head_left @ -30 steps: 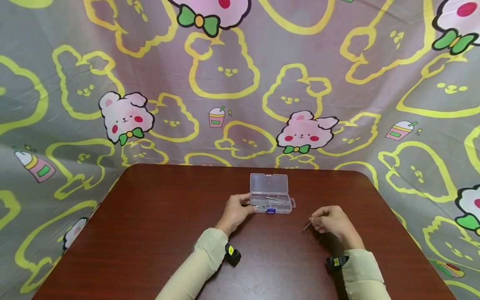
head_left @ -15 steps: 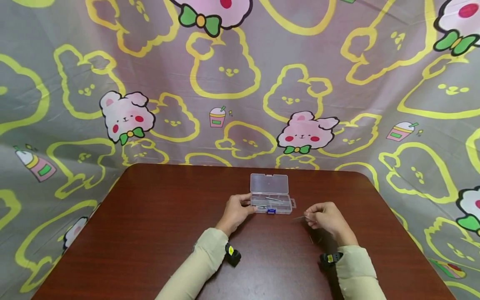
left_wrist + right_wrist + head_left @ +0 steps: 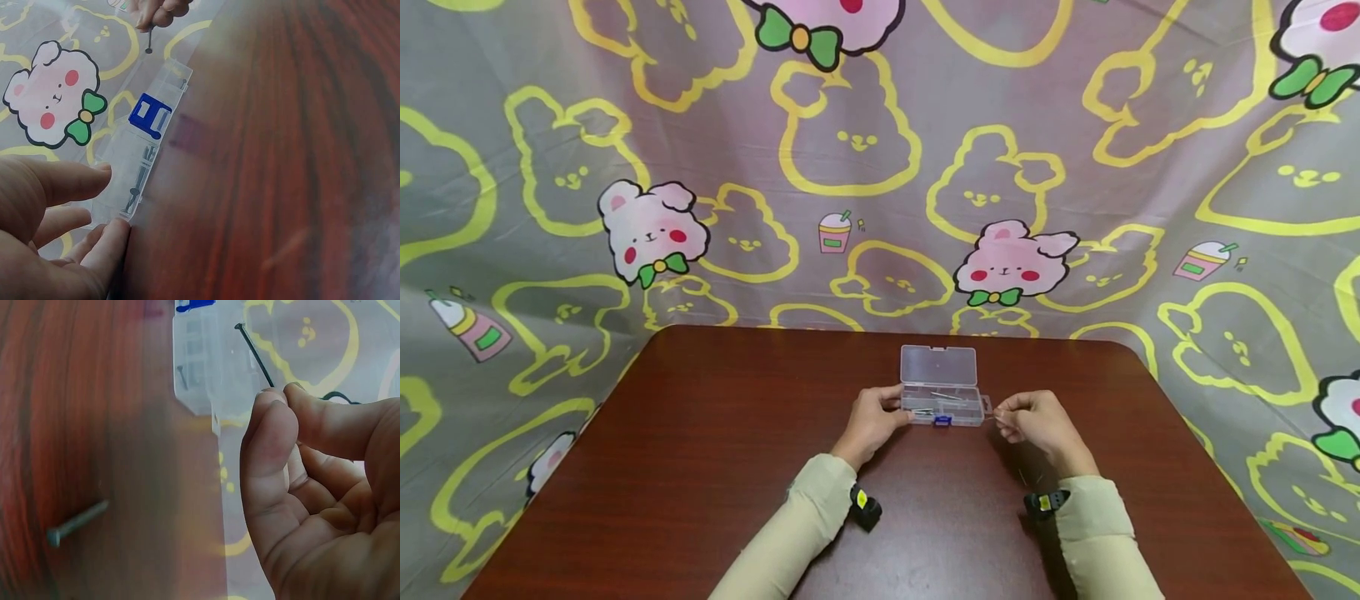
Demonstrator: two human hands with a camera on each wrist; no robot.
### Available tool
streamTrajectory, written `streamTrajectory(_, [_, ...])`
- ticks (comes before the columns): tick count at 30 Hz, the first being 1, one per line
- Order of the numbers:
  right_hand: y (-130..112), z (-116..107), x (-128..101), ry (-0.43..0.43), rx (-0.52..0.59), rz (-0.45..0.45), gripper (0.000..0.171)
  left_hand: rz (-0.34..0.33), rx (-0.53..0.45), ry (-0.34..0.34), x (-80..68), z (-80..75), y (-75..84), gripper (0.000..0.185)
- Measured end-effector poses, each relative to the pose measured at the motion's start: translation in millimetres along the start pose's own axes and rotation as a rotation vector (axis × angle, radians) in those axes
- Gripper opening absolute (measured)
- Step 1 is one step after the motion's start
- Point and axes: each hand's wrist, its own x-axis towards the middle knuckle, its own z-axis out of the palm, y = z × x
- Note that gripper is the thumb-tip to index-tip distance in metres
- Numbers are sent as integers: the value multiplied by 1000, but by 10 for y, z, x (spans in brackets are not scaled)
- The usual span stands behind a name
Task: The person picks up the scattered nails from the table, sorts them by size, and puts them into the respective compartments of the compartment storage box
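A clear plastic compartment box (image 3: 961, 417) stands on the table with its lid (image 3: 937, 367) raised at the back and a blue latch (image 3: 942, 421) in front. Several nails (image 3: 922, 412) lie inside, mostly in the left front part. My left hand (image 3: 871, 423) holds the box's left end between thumb and fingers. Just off the right end, my right hand (image 3: 1041, 421) pinches one nail (image 3: 252, 349) between thumb and fingertips, its flat head pointing away from the hand. In the left wrist view, that nail (image 3: 149, 40) hangs past the box's far end.
A loose nail (image 3: 78, 523) lies on the brown table (image 3: 737, 433) below my right hand. A patterned cloth (image 3: 865, 217) hangs behind the table and along both sides. Each wrist wears a small black camera.
My right hand has moved left and away from me, carrying the nail from over the loose nails to the box's right end. The left hand and the box have stayed put.
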Motion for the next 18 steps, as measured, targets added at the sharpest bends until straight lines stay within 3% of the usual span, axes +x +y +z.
streamTrajectory(18, [-83,223,139,10,43,-26,13,10,9,1,-3,-10,16,55])
